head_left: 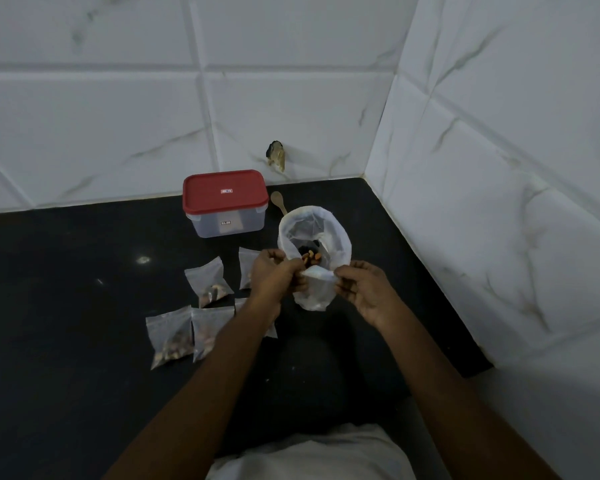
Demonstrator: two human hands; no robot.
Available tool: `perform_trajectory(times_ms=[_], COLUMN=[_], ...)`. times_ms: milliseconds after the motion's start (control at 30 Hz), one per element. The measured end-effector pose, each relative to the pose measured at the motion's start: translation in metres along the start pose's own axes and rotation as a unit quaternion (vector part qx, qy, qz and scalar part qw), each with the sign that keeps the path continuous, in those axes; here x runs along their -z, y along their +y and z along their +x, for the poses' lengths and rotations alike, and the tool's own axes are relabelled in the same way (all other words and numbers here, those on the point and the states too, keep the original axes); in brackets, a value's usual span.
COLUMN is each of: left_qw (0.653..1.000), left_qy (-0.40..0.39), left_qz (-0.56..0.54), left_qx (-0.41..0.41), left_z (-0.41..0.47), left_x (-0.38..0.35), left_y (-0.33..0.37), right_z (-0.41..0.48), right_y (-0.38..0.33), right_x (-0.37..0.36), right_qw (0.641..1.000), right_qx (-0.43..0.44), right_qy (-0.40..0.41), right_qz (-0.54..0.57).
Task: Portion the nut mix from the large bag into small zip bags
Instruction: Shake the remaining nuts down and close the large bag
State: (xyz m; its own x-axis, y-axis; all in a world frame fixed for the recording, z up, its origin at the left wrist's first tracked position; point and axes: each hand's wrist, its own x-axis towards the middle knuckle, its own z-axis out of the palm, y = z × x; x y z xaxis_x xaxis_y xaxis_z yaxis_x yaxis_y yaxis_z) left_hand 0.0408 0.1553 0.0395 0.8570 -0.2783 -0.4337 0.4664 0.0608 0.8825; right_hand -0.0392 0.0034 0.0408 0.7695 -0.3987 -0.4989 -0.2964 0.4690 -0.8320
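Note:
The large white bag [336, 233] stands open on the black counter, with a few nuts [310, 258] visible at its bottom. Just in front of it I hold a small clear zip bag [316, 292] by its top edge. My left hand [274, 275] pinches the left corner and my right hand [362, 289] pinches the right corner. Several small zip bags with nuts lie flat to the left, among them one [209, 283] behind and two [168, 336] [207, 329] nearer me. Another bag [247, 266] is partly hidden by my left hand.
A clear plastic box with a red lid [225, 202] stands behind the bags by the wall. A wooden spoon [278, 200] lies between it and the large bag. Tiled walls close the counter at the back and right. The counter's right front corner [478, 368] ends near my right forearm.

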Motion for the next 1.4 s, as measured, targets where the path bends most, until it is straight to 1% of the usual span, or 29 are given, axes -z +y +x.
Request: perform_trajectory(times_ms=[33,67,133,167,200,233,300,367,433,500,567,600,667,767,833,867,933,967,1000,1067,1100,1167,1233,1267,1333,1400], left_qw=[0.997,0.985,0.933,0.910,0.898,0.897,0.907,0.903,0.888,0.866,0.843,0.840,0.860,0.885,0.914,0.932,0.965,0.974,0.978,0.976,0.973,0.972,0.969,0.964,0.950,0.932], left_qy=[0.024,0.044,0.054,0.048,0.038,0.029,0.025,0.025,0.015,-0.004,-0.016,-0.015,-0.001,0.047,0.052,0.038,-0.013,-0.038,-0.057,-0.078,-0.089,-0.123,-0.162,-0.178,-0.201,-0.216], left_qz=[0.064,0.151,0.317,0.365,0.388,0.390,0.372,0.380,0.407,0.445,0.481,0.486,0.463,0.413,0.356,0.322,0.252,0.222,0.201,0.198,0.203,0.183,0.156,0.162,0.208,0.268], left_qx=[-0.032,-0.076,-0.163,-0.191,-0.204,-0.206,-0.197,-0.199,-0.211,-0.227,-0.240,-0.239,-0.213,-0.210,-0.187,-0.160,-0.074,-0.026,0.012,0.053,0.064,0.083,0.106,0.115,0.119,0.111], left_z=[0.000,0.001,0.002,0.002,0.002,0.003,0.003,0.004,0.003,0.003,0.003,0.005,0.011,0.029,0.042,0.049,0.060,0.064,0.068,0.074,0.076,0.081,0.083,0.085,0.090,0.094], left_x=[-0.002,-0.003,-0.005,-0.005,-0.006,-0.006,-0.004,-0.003,-0.002,-0.001,0.004,0.008,0.016,0.020,0.018,0.016,0.011,0.008,0.006,0.003,0.003,0.005,0.008,0.010,0.012,0.012], left_y=[0.000,-0.001,-0.004,-0.005,-0.006,-0.007,-0.006,-0.006,-0.006,-0.004,0.003,0.007,0.016,0.023,0.028,0.031,0.037,0.040,0.042,0.045,0.047,0.051,0.055,0.056,0.059,0.064], right_z=[0.000,0.001,0.002,0.002,0.002,0.001,0.000,-0.001,-0.002,-0.001,-0.001,0.001,0.006,0.017,0.029,0.039,0.056,0.062,0.069,0.074,0.073,0.074,0.080,0.080,0.079,0.081], right_y=[0.000,0.000,0.001,0.001,0.002,0.001,-0.001,-0.002,-0.003,-0.007,-0.014,-0.019,-0.030,-0.046,-0.056,-0.059,-0.062,-0.061,-0.059,-0.057,-0.059,-0.068,-0.074,-0.077,-0.078,-0.081], right_x=[-0.003,-0.005,-0.010,-0.012,-0.011,-0.010,-0.003,0.002,0.003,0.004,0.006,0.007,0.012,0.011,0.003,-0.003,-0.014,-0.018,-0.019,-0.023,-0.026,-0.029,-0.025,-0.024,-0.019,-0.015], right_qw=[0.998,0.992,0.971,0.963,0.958,0.957,0.957,0.956,0.954,0.951,0.949,0.947,0.945,0.948,0.949,0.946,0.931,0.925,0.931,0.946,0.953,0.961,0.970,0.968,0.953,0.944], right_qx=[0.019,0.041,0.085,0.097,0.106,0.112,0.116,0.109,0.108,0.095,0.047,0.024,0.013,0.053,0.075,0.071,0.021,0.002,0.004,0.013,0.001,-0.058,-0.076,-0.071,-0.064,-0.043], right_qy=[0.040,0.079,0.122,0.127,0.128,0.129,0.129,0.111,0.089,0.068,0.028,0.017,0.032,0.061,0.048,0.039,0.032,0.028,0.015,0.009,0.009,0.002,-0.024,-0.031,-0.041,-0.098], right_qz=[-0.043,-0.094,-0.189,-0.218,-0.232,-0.233,-0.232,-0.247,-0.264,-0.285,-0.311,-0.319,-0.326,-0.306,-0.302,-0.314,-0.364,-0.378,-0.365,-0.324,-0.302,-0.269,-0.232,-0.239,-0.292,-0.313])
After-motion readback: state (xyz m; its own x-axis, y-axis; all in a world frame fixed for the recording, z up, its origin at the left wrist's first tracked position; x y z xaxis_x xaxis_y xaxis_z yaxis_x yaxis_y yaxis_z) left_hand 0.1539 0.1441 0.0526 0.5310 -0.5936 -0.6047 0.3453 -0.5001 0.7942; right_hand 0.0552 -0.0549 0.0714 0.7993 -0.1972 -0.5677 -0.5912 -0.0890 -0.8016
